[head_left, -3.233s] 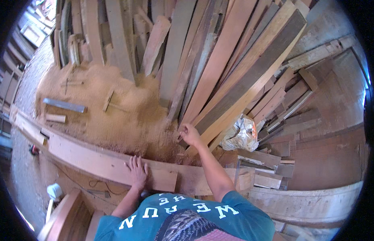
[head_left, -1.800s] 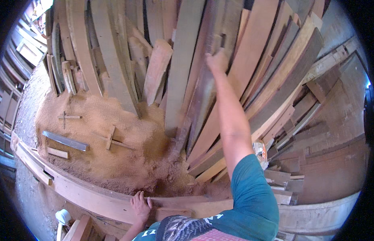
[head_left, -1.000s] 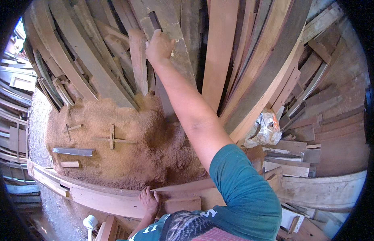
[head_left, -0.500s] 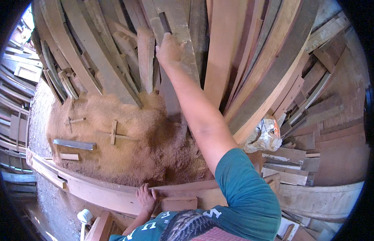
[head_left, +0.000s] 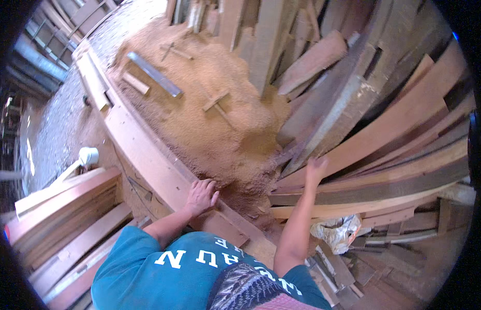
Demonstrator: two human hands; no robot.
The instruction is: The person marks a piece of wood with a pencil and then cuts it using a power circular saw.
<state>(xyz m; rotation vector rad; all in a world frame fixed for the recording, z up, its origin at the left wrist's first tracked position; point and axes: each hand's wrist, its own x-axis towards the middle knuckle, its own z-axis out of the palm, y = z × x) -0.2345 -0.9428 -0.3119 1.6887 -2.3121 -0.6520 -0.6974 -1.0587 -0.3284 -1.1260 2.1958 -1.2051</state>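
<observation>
My left hand (head_left: 202,195) rests on the top edge of a long wooden beam (head_left: 150,160), its fingers laid over the wood and slightly apart. Farther right, my right hand (head_left: 316,166) is by the low end of a reddish-brown board (head_left: 385,137). Its fingers are foreshortened, so whether they grip or only touch the wood cannot be made out. Just beyond that hand leans a grey, dusty plank with a slot (head_left: 349,101). Between the beam and the leaning boards lies a heap of sawdust (head_left: 199,77).
On the sawdust lie a grey bar (head_left: 155,75), a small wood block (head_left: 135,82) and crossed sticks (head_left: 216,101). A crumpled plastic bag (head_left: 337,232) sits right of my right forearm. Stacked timber (head_left: 70,227) and a white dipper-like object (head_left: 88,155) are at left.
My right hand has left the slotted plank's upper part and come down toward me, to the boards' lower ends. My left hand stays on the beam. The view has turned.
</observation>
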